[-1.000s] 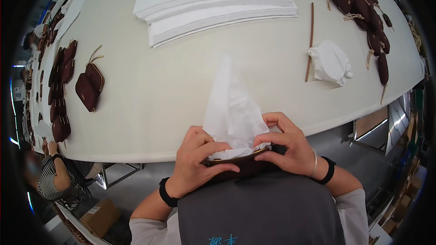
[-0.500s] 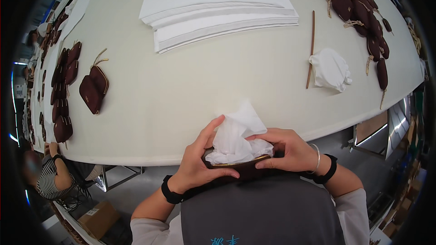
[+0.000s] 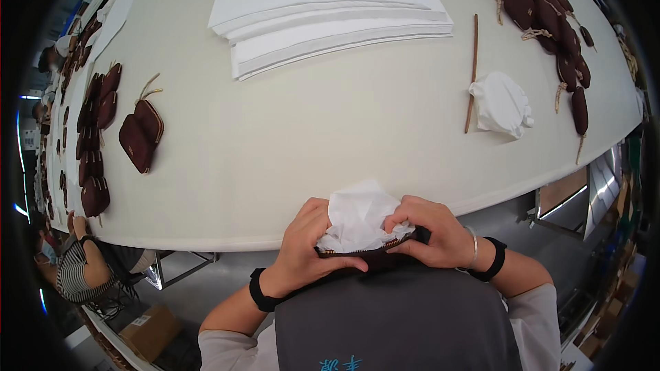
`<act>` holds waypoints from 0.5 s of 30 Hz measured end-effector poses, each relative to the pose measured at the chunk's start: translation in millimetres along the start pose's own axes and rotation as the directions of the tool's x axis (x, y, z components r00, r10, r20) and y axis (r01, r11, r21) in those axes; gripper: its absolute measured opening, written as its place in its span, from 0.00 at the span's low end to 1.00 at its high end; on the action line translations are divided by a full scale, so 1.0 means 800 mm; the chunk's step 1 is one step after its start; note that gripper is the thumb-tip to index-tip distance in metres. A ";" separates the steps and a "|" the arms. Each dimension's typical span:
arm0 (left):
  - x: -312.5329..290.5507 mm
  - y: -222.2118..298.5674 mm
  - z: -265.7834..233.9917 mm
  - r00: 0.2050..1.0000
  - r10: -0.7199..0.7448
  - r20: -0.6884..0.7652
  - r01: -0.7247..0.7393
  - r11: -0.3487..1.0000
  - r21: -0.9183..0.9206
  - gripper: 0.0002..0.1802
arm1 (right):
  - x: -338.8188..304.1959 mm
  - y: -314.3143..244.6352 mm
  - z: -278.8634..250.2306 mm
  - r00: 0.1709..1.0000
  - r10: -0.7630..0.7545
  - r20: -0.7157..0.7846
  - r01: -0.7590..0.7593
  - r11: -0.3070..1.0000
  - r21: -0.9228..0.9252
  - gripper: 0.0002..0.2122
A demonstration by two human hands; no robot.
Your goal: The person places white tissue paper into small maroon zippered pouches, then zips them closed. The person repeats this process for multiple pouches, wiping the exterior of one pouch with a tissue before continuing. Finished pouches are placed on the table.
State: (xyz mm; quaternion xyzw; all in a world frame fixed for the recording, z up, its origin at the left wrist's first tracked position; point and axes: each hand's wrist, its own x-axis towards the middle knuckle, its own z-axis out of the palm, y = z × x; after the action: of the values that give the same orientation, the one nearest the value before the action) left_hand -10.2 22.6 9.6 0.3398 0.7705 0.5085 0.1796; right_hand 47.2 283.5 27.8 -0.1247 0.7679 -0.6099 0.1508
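Both hands — the left hand [image 3: 306,251] and right hand [image 3: 430,233] — are gripping a small dark-brown zippered leather pouch [image 3: 364,255], fingers pinching crumpled white tissue paper [image 3: 359,216] into its opening.

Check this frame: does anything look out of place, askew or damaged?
Nothing stands out. Both hands, left hand and right hand, hold a dark zip pouch with crumpled white paper bulging from its opening. The paper stack and the other pouches lie orderly on the table.
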 end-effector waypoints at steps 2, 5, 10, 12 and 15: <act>0.001 -0.002 0.001 0.999 0.017 -0.043 -0.016 1.000 0.026 0.45 | 0.001 0.000 0.010 0.992 0.066 -0.107 -0.044 0.980 0.195 0.18; 0.003 0.001 0.006 0.969 0.108 -0.223 -0.101 0.994 0.045 0.49 | 0.007 -0.016 -0.003 0.988 0.157 0.007 -0.157 0.980 0.121 0.22; 0.014 0.031 -0.004 0.977 0.213 0.006 -0.212 0.964 0.159 0.41 | 0.002 -0.004 -0.011 0.993 0.037 0.110 -0.026 0.994 -0.103 0.25; 0.012 0.033 0.000 0.980 0.195 0.028 -0.196 0.965 0.173 0.37 | -0.002 -0.005 -0.007 0.996 0.041 0.075 -0.034 0.996 -0.084 0.23; 0.012 0.033 -0.006 0.984 0.045 0.171 -0.065 0.992 0.109 0.34 | -0.007 -0.012 0.005 0.992 0.123 -0.038 -0.121 0.991 0.057 0.20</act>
State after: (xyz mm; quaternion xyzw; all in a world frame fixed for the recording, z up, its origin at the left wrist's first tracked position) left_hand -11.2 32.6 36.3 0.4125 0.7706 0.4380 0.2103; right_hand 53.8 280.1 37.2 -0.0608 0.7602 -0.6226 0.1754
